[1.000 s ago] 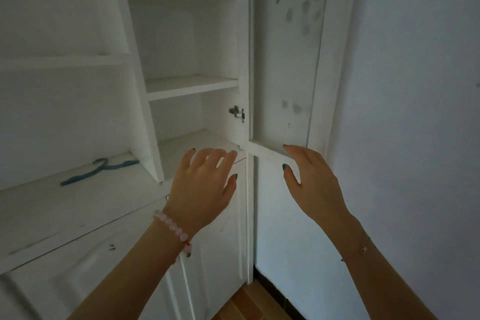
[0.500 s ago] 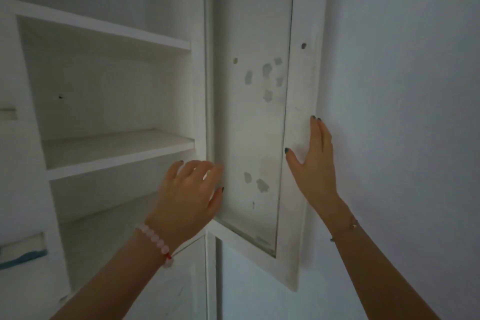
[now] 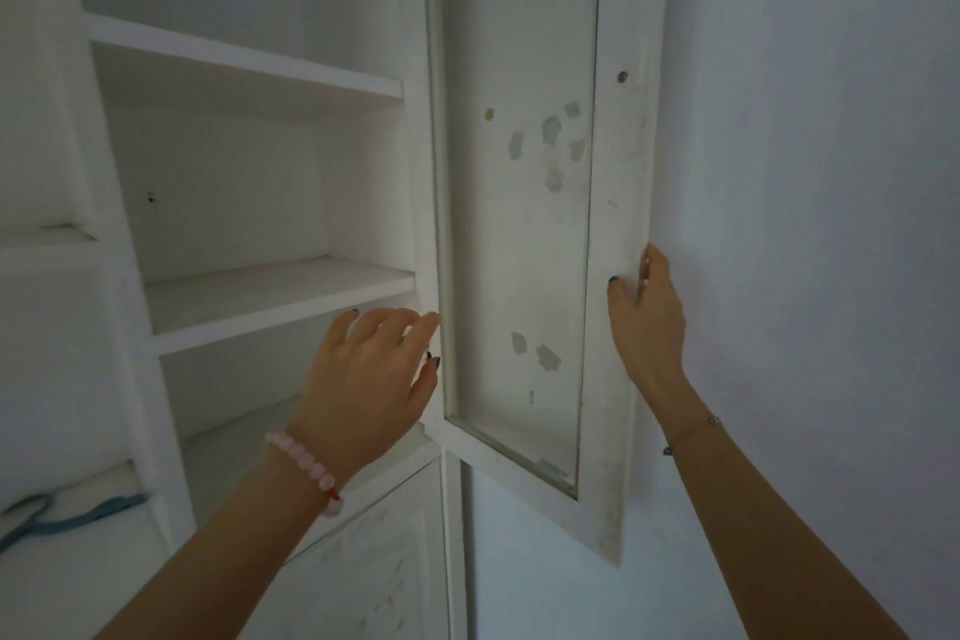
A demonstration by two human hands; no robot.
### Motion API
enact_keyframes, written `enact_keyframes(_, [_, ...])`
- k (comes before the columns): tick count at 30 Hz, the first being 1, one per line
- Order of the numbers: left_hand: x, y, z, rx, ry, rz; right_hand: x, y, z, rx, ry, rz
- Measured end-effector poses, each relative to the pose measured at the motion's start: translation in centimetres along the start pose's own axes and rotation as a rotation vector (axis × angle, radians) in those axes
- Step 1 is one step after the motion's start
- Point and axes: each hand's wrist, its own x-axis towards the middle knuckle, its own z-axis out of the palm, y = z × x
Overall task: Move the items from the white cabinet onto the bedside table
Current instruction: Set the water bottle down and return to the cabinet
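Observation:
The white cabinet (image 3: 249, 296) fills the left half of the view, its bare shelves showing. Its glass-panelled door (image 3: 618, 172) stands swung out to the right, close to the wall. My right hand (image 3: 647, 322) grips the door's outer edge, fingers curled behind it and thumb on the front of the frame. My left hand (image 3: 369, 379) hovers with relaxed, spread fingers in front of the hinge side of the door, holding nothing. A blue cord (image 3: 67, 517) lies on the cabinet's lower ledge at the far left.
A plain white wall (image 3: 810, 224) runs along the right, right behind the opened door. Below the shelves are shut lower cabinet doors (image 3: 374, 572). Stained patches mark the door's glass panel.
My view has tilted up and to the right. My right hand went from resting flat on the door frame to wrapping round its outer edge. The left hand stayed near the hinge side.

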Motion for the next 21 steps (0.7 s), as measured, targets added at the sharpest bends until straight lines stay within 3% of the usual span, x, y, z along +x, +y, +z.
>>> enact_keyframes(9, [-5.5,-4.4,-4.0,0.022,-0.005,-0.031,-7.2,-5.4,2.5,-0.091,0.037,-0.165])
enact_keyframes(15, [-10.3,-7.5,-6.4,0.058,-0.039,-0.094,-12.5,-10.5,6.7,-0.024,0.011,-0.28])
enact_keyframes(21, [-14.4,-10.7,-8.3,0.136,-0.022,-0.185,-16.6,-14.2,12.7,0.079,-0.163,-0.356])
